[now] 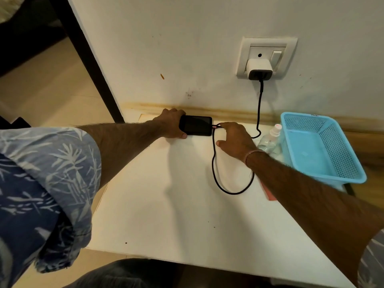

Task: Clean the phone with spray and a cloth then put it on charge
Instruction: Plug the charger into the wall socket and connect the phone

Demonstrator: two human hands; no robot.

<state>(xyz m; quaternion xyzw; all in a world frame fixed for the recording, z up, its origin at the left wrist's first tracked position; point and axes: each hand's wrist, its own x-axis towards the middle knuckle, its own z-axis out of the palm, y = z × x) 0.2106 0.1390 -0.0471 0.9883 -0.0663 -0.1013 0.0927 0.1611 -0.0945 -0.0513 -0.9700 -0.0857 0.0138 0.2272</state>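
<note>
I see the white wall (187, 48) across the far side, w/ a stained wooden strip (228, 112) along its base. Below it the white tabletop (176, 204) fills the middle of view. A light-blue perforated basket (324, 146) sits at the right edge of the tabletop, tilted a bit in this wide lens. Near left, a blue leaf-print sleeve (47, 183) covers my upper arm.

On the wall, far right, there's a socket plate (267, 57) w/ a white charger brick (259, 69) plugged in. A black cable (215, 173) drops from it, loops across the tabletop and runs back up to the phone.

My left hand (171, 123) is clamped around the left end of the black phone (196, 125), thumb on the near edge, fingers over the far edge. The phone lies flat on the tabletop, far side, close to the wall strip, screen up and dark.

My right hand (234, 138) pinches the cable's plug at the phone's right end (can't tell if it's fully seated).

A clear spray bottle (270, 140) lies just beside the basket, to its left. A bit of reddish cloth (269, 194) peeks out under my right forearm.
</note>
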